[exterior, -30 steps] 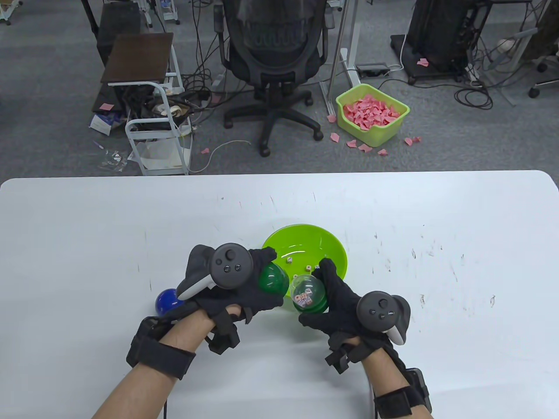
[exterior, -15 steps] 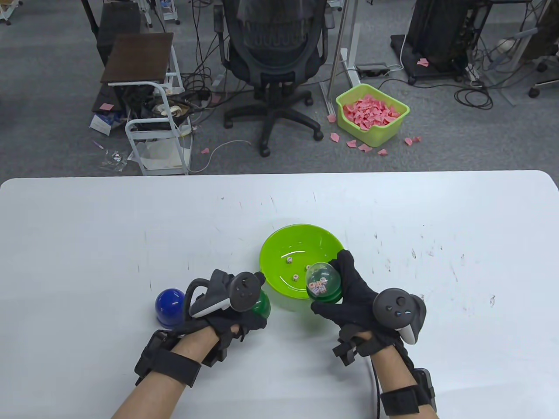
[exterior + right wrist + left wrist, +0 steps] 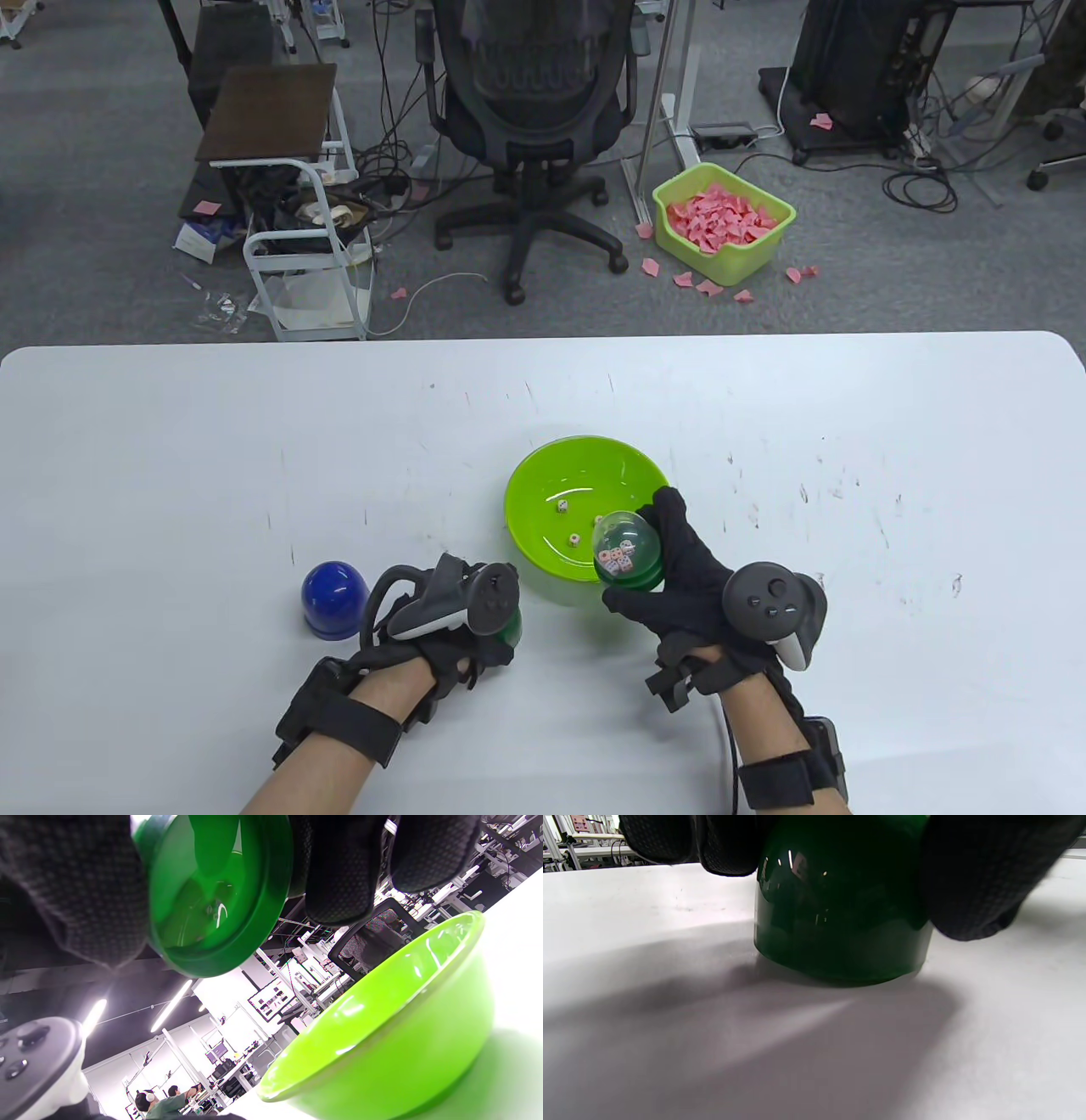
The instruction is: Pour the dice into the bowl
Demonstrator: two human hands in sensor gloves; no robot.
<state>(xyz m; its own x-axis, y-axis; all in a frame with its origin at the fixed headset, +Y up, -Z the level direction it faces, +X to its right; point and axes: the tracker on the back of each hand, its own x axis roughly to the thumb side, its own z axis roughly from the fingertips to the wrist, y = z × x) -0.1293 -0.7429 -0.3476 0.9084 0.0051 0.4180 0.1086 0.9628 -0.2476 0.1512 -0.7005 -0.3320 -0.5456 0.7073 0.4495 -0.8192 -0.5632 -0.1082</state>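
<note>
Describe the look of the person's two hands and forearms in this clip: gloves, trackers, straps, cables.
Both the left hand and right hand wear black textured fabric gloves. A dark grey round tracker with buttons and a white grip sits on each back. Black straps wrap bare forearms; a black cable trails from each wrist.

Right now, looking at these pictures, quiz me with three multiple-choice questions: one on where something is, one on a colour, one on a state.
1. Where is the blue cup?
A. In the bowl
B. Left of the left hand
C. On the floor

2. What colour is the bowl?
A. Red
B. White
C. Lime green

3. The dice cup in the right hand is:
A. Still holding dice
B. Empty
C. Lying on the table

Answers:
1 B, it stands on the table beside that hand.
2 C, both views show it.
3 A, dice show inside.
</note>
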